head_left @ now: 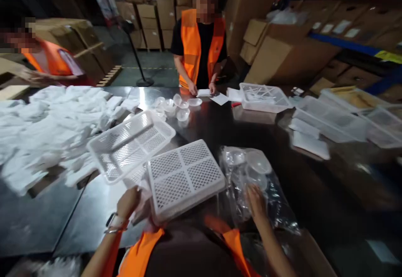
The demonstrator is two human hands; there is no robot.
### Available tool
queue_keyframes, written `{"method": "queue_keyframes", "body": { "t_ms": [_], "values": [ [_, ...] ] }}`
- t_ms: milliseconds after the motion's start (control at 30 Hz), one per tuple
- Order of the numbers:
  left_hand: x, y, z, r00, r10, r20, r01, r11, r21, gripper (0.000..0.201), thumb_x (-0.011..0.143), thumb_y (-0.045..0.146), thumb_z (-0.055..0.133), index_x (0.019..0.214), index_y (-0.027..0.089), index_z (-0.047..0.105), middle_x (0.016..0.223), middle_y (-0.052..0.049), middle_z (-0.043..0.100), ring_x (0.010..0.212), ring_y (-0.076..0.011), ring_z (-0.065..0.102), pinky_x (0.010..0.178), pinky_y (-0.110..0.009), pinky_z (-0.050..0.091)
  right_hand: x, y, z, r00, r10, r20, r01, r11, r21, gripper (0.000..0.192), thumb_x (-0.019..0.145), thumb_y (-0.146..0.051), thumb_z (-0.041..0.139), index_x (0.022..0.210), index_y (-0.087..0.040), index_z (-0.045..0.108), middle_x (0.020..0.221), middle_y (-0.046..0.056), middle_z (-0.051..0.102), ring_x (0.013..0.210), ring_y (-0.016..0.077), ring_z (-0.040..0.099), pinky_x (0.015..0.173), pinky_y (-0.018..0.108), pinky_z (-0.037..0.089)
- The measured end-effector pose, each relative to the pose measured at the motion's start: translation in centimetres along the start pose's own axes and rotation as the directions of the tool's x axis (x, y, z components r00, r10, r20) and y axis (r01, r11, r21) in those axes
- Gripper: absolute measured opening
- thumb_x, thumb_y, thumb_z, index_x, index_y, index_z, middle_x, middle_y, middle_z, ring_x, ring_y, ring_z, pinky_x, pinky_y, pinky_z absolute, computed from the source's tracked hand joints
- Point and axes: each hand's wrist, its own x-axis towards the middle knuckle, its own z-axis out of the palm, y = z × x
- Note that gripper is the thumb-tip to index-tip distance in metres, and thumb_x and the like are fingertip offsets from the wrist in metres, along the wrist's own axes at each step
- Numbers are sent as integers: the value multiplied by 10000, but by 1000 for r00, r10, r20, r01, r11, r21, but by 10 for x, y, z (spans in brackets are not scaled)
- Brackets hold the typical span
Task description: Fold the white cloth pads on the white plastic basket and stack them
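Note:
My left hand (128, 201), with a watch on the wrist, is closed beside a crumpled whitish packet (143, 197); what its fingers grip is hidden. Just right of it an upside-down white mesh basket (186, 172) lies near my body. My right hand (256, 199) reaches down onto a clear plastic bag (279, 205). Its fingers are drawn together at the lower edge of a clear plastic bowl (259, 161), and blur hides what they hold. More clear bowls lie in the bag. Beyond my left hand an upright white basket (133, 143) rests tilted against the upside-down one.
A large heap of white wrapped packets (56, 130) covers the table's left. Loose clear bowls (183, 114) lie ahead, near a co-worker in an orange vest (191, 42). Another basket (266, 105) and translucent bins (333, 120) stand at right. A second person (52, 59) is far left.

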Motion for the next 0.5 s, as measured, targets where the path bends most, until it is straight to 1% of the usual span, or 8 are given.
{"method": "queue_keyframes", "body": {
  "t_ms": [67, 133, 167, 233, 333, 400, 467, 500],
  "values": [
    [-8, -6, 15, 999, -49, 22, 49, 999, -12, 400, 949, 210, 361, 1152, 67, 675, 1056, -232, 726, 971, -311, 707, 835, -396, 503, -8, 10, 0, 998, -12, -68, 11, 1000, -22, 391, 887, -188, 352, 979, -235, 729, 1166, 203, 677, 1179, 321, 606, 1043, 464, 474],
    [-16, -10, 26, 995, -101, 8, 102, 995, -14, 422, 947, 234, 398, 1271, 62, 606, 1158, -233, 696, 1007, -311, 699, 842, -390, 509, -18, 20, 3, 993, 3, -114, -14, 995, -96, 348, 913, -248, 367, 944, -254, 714, 1108, 206, 681, 1095, 331, 645, 954, 474, 520],
    [-19, -12, 29, 992, -130, -9, 130, 991, -15, 444, 947, 253, 414, 1320, 66, 567, 1209, -234, 676, 1032, -309, 692, 854, -387, 511, -22, 24, 6, 993, 27, -113, -43, 989, -143, 336, 918, -270, 372, 938, -257, 707, 1074, 204, 685, 1040, 338, 665, 899, 482, 538],
    [-24, -16, 32, 988, -147, -56, 144, 988, -50, 501, 943, 307, 459, 1395, 96, 497, 1290, -218, 642, 1097, -295, 672, 894, -372, 514, -29, 26, 11, 994, 101, -50, -110, 966, -232, 333, 919, -287, 368, 937, -254, 698, 996, 197, 699, 910, 344, 700, 774, 485, 561],
    [-29, -14, 35, 981, -83, -175, 68, 994, -89, 731, 844, 393, 637, 1486, 147, 389, 1415, -204, 564, 1225, -308, 606, 972, -395, 511, -31, 17, 18, 986, 154, 67, -124, 937, -326, 371, 924, -321, 367, 1015, -180, 698, 952, 223, 706, 808, 356, 718, 661, 468, 555],
    [-31, -8, 38, 973, -15, -232, 12, 1000, -15, 834, 770, 351, 716, 1509, 179, 370, 1516, -212, 459, 1325, -369, 517, 1050, -497, 462, -28, 11, 21, 985, 144, 92, -101, 924, -369, 396, 913, -344, 423, 1064, -95, 692, 966, 265, 699, 824, 369, 723, 654, 456, 548],
    [-32, -2, 40, 976, 23, -217, -10, 998, 60, 718, 816, 229, 636, 1498, 205, 409, 1574, -203, 381, 1388, -395, 443, 1096, -578, 394, -22, 10, 23, 984, 164, 74, -123, 913, -388, 356, 878, -301, 481, 1037, -73, 703, 946, 278, 703, 828, 373, 727, 642, 440, 539],
    [-31, 1, 41, 982, 34, -186, -21, 997, 70, 652, 848, 155, 553, 1487, 208, 434, 1572, -194, 390, 1385, -379, 456, 1094, -568, 398, -17, 13, 24, 984, 168, 57, -136, 922, -362, 315, 858, -259, 486, 993, -91, 715, 896, 257, 714, 799, 361, 729, 626, 427, 533]
  ]
}}
